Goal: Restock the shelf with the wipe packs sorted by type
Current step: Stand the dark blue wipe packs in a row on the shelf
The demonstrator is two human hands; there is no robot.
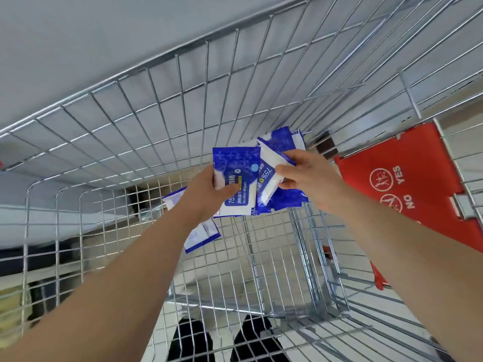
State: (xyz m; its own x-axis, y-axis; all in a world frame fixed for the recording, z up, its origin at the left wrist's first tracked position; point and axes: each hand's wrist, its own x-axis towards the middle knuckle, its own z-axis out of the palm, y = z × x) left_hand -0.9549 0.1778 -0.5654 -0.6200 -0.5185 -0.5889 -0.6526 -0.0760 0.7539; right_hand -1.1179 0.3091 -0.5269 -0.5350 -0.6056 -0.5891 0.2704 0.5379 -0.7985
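Note:
Both my hands reach into a wire shopping cart (109, 142). My left hand (206, 194) grips a blue and white alcohol wipe pack (236, 163), thumb across its front. My right hand (308, 176) pinches a second blue and white wipe pack (268, 178), tilted on edge beside the first. More blue packs (283, 142) lie behind and under them on the cart's floor. Another pack (201, 235) lies below my left wrist, partly hidden by my forearm.
The cart's red child-seat flap (407, 184) with YES and NO signs is at the right. A pale shelf or wall surface (104, 48) runs beyond the cart's far side. Tiled floor and my dark shoes (222, 340) show through the wire bottom.

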